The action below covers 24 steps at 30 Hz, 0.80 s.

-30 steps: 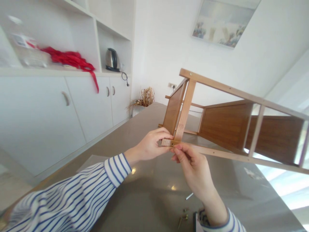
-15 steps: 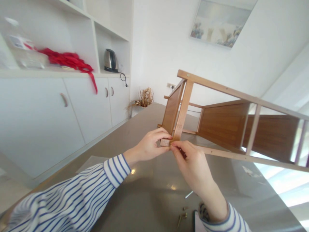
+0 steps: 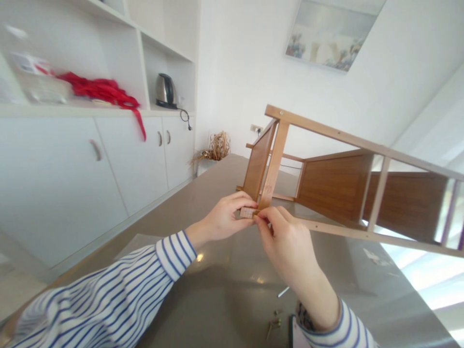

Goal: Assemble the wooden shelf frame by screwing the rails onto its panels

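Observation:
A wooden shelf frame (image 3: 274, 159) with brown panels lies on its side on the table. My left hand (image 3: 230, 216) grips the near end of its lower rail (image 3: 247, 212), thumb beneath and fingers on top. Right beside it, my right hand (image 3: 284, 239) has thumb and index finger pinched at the same rail, close to where the crosspiece meets it. Whatever sits between those fingertips is too small and covered to make out. Several small brass-coloured screws (image 3: 274, 323) lie on the table below my right hand, and a thin metal rod (image 3: 283, 292) lies near my right wrist.
The grey table (image 3: 217, 295) extends under the frame. A dark-edged flat object (image 3: 294, 333) is partly under my right sleeve. White cabinets (image 3: 126, 159) stand at left, with a kettle (image 3: 166, 91) and red cloth (image 3: 103, 92) on the shelf. Dried plants (image 3: 217, 146) stand behind.
My right hand has turned slightly at the rail, its knuckles a little higher, with the fingertips still pinched there. The left hand and the frame stay nearly in place.

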### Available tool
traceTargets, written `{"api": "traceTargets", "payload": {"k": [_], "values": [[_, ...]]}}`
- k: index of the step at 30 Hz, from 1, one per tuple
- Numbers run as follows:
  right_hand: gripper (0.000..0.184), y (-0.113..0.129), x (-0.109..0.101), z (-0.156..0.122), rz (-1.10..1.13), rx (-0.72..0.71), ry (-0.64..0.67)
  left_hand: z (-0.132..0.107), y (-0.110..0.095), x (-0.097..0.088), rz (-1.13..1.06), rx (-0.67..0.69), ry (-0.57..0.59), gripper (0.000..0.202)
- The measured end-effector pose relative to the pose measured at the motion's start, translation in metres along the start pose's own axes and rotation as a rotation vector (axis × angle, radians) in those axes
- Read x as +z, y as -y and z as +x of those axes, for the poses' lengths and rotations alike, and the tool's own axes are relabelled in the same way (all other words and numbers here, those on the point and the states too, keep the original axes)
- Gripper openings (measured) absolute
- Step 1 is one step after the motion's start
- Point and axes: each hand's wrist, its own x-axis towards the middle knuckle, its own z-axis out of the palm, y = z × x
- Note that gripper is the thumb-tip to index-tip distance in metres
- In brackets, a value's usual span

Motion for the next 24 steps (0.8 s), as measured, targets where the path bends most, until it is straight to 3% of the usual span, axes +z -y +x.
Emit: {"api": "traceTargets", "payload": {"k": [24], "values": [[0.016, -0.005, 0.004, -0.012, -0.038, -0.09, -0.053, 0.0, -0.001, 0.0, 0.002, -0.006, -0.018, 0.021]]}}
